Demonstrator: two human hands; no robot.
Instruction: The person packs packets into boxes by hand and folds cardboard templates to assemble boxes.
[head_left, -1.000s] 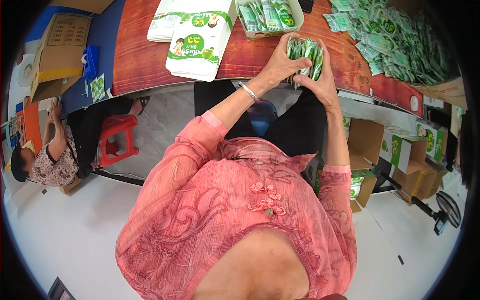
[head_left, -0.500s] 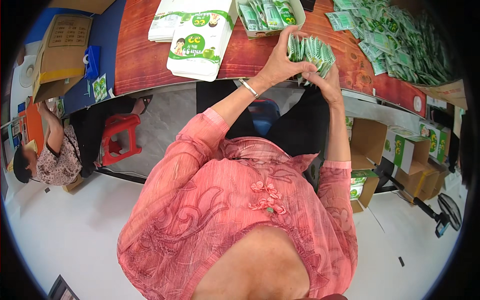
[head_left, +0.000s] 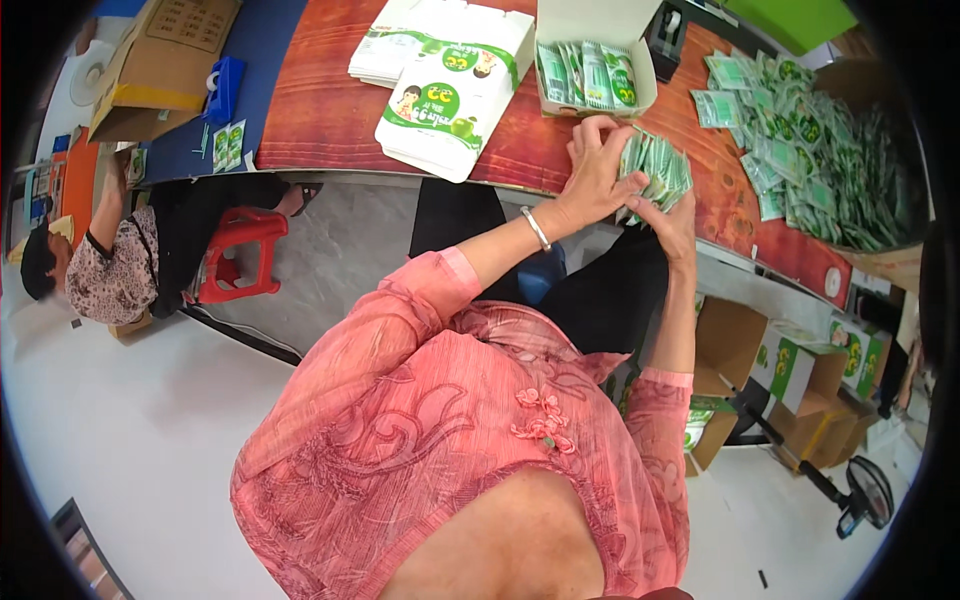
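Observation:
Between my two hands is a bundle of green-and-white sachets (head_left: 656, 172), standing on edge like a row of cards. My left hand (head_left: 598, 180) wraps the bundle's left side, fingers at the far side and thumb on the near side. On its right and near side, my right hand (head_left: 674, 228) grips it, with some of its fingers hidden behind the sachets. Just beyond my hands, an open white carton (head_left: 600, 22) has a row of similar sachets (head_left: 592, 75) standing in it.
Flat printed cartons (head_left: 440, 115) lie stacked left of the open carton. A large heap of sachets (head_left: 800, 150) covers the table's right side, near a black tape dispenser (head_left: 667, 40). Cardboard boxes (head_left: 728, 345) and a fan (head_left: 868, 492) stand lower right. Another person (head_left: 115, 255) works at left.
The view has tilted, so the table and cartons appear lower and farther right. Both hands still hold the sachets, which now look pressed more tightly together.

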